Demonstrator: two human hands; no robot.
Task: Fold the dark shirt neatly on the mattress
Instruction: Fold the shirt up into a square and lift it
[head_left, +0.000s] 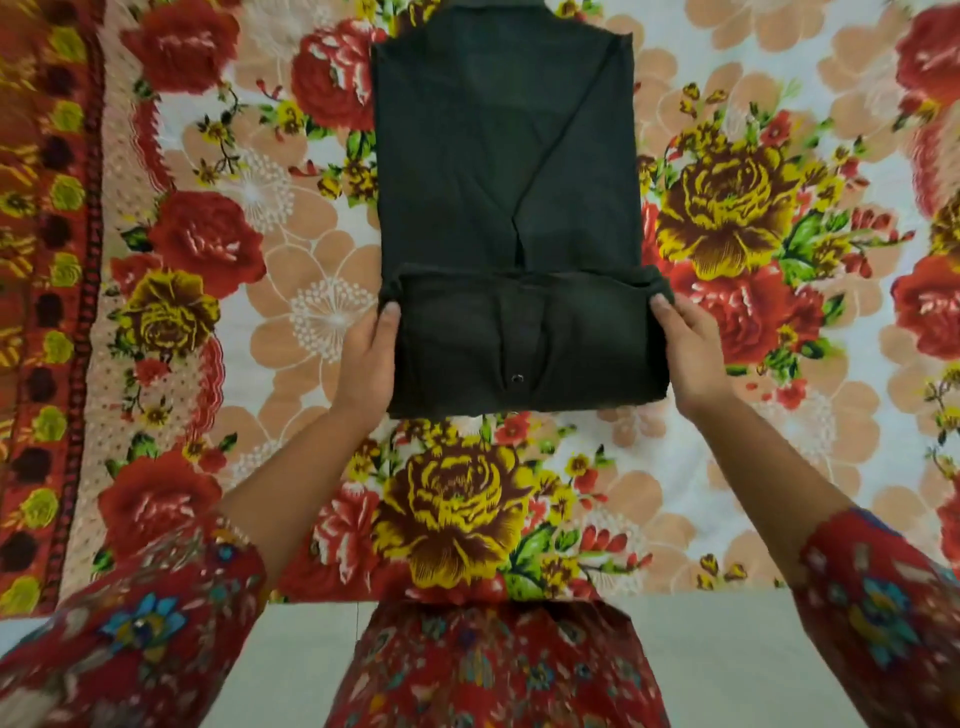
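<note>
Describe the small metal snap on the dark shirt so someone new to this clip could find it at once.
Start at the floral bedsheet and find the dark shirt lying along its middle. Its near end is folded back into a thick band held between the left hand and right hand. The snap sits low on that band beside a vertical crease: a tiny shiny ring, the only bright spot on the dark cloth.

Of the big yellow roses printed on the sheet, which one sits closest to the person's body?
The yellow rose just below the folded dark shirt, between the forearms. The other two sit farther up the sheet, one off each side of the shirt.
</note>
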